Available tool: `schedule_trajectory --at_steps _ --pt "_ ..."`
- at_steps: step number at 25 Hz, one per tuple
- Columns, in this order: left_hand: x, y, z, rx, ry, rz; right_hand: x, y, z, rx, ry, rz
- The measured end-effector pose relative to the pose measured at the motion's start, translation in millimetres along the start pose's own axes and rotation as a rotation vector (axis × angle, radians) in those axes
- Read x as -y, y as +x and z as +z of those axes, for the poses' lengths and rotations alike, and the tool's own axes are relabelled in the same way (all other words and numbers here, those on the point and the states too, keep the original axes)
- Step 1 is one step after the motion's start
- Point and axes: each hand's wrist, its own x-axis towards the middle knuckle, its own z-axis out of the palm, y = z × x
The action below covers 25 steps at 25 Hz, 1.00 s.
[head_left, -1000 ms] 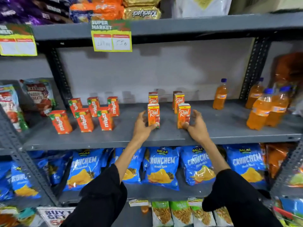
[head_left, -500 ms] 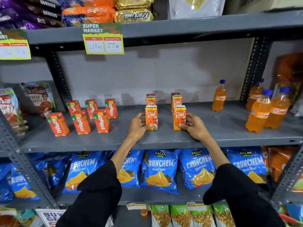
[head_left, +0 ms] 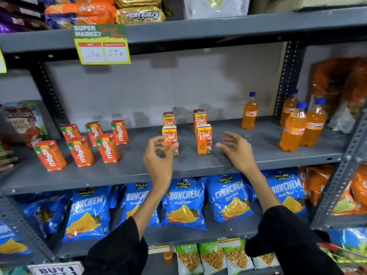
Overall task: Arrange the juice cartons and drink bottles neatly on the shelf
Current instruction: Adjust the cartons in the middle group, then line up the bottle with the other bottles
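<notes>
On the grey middle shelf [head_left: 198, 167] stand several orange Real juice cartons in two short rows, the front left carton [head_left: 170, 135] and the front right carton [head_left: 204, 138] nearest me. My left hand [head_left: 158, 157] hovers just in front of the left carton, fingers curled loosely, holding nothing. To the right of the right carton my right hand [head_left: 236, 149] is open and apart from it. Several red Maaza cartons [head_left: 108, 147] stand at the left. One orange drink bottle [head_left: 249, 112] stands alone; three more bottles [head_left: 303, 124] are grouped at the right.
Blue Crunchem snack bags [head_left: 184, 201] fill the shelf below. A price tag [head_left: 102, 44] hangs from the upper shelf. Another person's fingers [head_left: 7, 159] show at the far left edge. A perforated steel upright [head_left: 341, 171] stands at the right.
Both hands have let go of the two front Real cartons and pulled back from them. The cartons stand upright where they were set.
</notes>
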Motion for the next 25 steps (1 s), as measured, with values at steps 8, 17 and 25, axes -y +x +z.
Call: schedule_trajectory --at_steps 8,17,25 --pt "-67.8 -74.9 160.9 0.624 -0.310 -0.107 -49.6 -29.3 -138.1 -0.786 -0.037 -0.043" --pt "-83.8 -87.1 287.5 0.944 -0.241 -0.359 -74.3 -4.4 -176.0 -0.326 -0.116 0.083" --pt "-73.9 -81.6 288.1 0.816 -0.153 -0.279 -77.7 9.8 -171.6 -0.307 -0.154 0.083"
